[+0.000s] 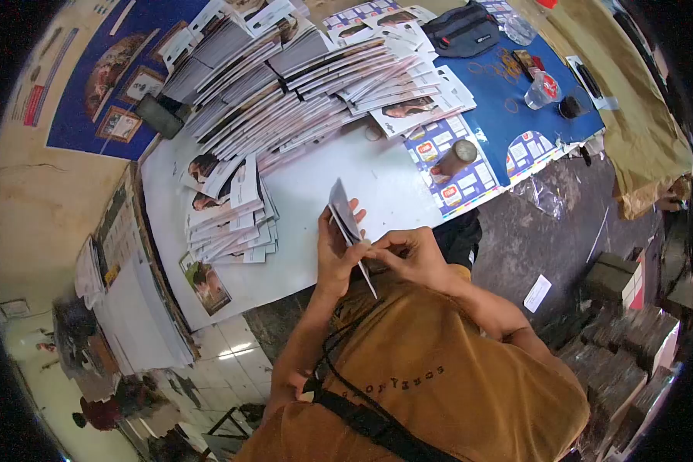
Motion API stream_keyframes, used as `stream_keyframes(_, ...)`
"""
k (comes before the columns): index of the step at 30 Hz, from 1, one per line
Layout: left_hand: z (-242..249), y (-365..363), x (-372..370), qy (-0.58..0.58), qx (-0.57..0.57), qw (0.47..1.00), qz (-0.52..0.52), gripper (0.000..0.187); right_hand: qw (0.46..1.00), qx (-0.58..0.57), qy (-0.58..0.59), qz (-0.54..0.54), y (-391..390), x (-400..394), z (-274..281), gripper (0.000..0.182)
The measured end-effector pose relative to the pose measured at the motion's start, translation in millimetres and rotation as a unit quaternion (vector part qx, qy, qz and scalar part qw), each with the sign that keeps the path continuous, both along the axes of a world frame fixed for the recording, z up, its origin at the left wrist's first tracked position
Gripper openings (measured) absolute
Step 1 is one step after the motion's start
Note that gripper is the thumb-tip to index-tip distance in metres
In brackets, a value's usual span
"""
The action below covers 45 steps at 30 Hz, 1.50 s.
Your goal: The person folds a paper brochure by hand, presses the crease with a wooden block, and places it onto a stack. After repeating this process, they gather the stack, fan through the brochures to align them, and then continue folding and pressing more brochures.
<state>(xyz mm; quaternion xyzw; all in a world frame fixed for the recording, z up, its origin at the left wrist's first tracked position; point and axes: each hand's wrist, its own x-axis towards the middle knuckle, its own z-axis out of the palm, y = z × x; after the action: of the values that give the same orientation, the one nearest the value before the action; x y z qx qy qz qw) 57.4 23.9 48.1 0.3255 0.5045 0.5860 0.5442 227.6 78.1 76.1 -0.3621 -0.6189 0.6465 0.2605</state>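
My left hand (pixel 336 250) is wrapped round a thin folded booklet (pixel 345 215), held upright near my chest at the table's front edge. My right hand (pixel 412 258) pinches the booklet's lower edge, its fingertips close to my left thumb. A fanned stack of printed booklets (pixel 235 212) lies to the left on the white table (pixel 300 266). Behind it are long rows of more booklets (pixel 285 100). One loose printed card (pixel 205 283) rests at the table's front left corner.
A cylindrical object (pixel 458 156) stands on patterned sheets at the right. Beyond are a dark pouch (pixel 462 32), rubber bands (pixel 504 68), a plastic cup (pixel 541 90) and a dark cup (pixel 572 106). A phone-like dark object (pixel 159 116) lies back left. Wrapped bundles (pixel 608 350) sit at lower right.
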Motion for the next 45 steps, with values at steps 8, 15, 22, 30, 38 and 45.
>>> stream_keyframes(8, 4.8, 7.8, -14.2, -0.146, -0.011, 0.989, -0.005, 0.066, 0.989, -0.112, 0.094, -0.027, 9.1, -6.2, -18.7, 0.021)
stream_keyframes(15, 17.2, 20.1, -68.4, 0.000, 0.031, 0.994, -0.109, 0.083, 0.991, -0.042, 0.106, 0.063, 41.4, -10.5, -23.3, 0.021)
stream_keyframes(22, 20.5, 23.9, -34.5, -0.041, 0.045, 0.997, -0.049, 0.088, 0.994, -0.015, 0.106, 0.036, 30.7, -20.4, -25.6, 0.021)
stream_keyframes(30, 56.0, 28.0, -67.9, 0.381, 0.177, 0.883, -0.209, 0.100, 0.990, -0.076, 0.113, -0.029, 65.6, 13.2, -42.0, 0.030)
stream_keyframes(38, 4.5, 13.8, -41.3, 0.596, 0.141, 0.688, -0.390, 0.124, 0.989, 0.018, -0.069, -0.132, 70.5, 26.8, -49.5, 0.052)
stream_keyframes(45, -37.3, 28.5, -24.5, 0.640, 0.123, 0.723, -0.230, 0.087, 0.951, -0.239, 0.093, -0.176, 70.9, 23.5, -68.1, 0.049)
